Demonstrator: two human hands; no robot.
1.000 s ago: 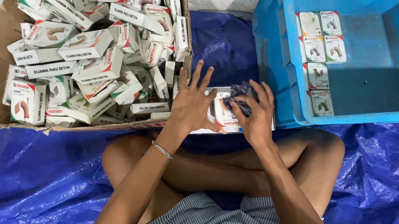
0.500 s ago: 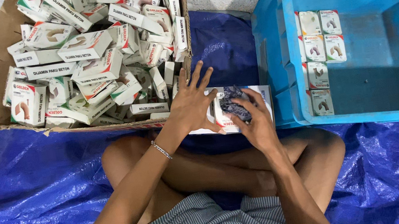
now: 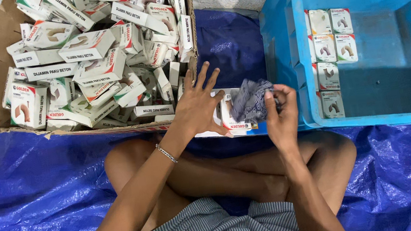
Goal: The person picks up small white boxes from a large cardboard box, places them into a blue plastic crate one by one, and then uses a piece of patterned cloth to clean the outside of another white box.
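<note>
The right hand (image 3: pixel 281 115) now pinches a dark crumpled bundle (image 3: pixel 250 101), lifted higher than a second ago, above the small white box (image 3: pixel 227 120). The left hand (image 3: pixel 198 106) stays spread flat on that box, beside the cardboard carton (image 3: pixel 2 79).

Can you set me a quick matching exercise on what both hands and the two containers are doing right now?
Things:
1. left hand
2. right hand
3. cardboard carton
4. blue crate

States:
A. a few small boxes stacked upright against its inner wall
B. pinches a dark crumpled bundle
C. fingers spread, pressing on a white box
D. heaped with jumbled small boxes

Pairs: 1-C, 2-B, 3-D, 4-A
</note>
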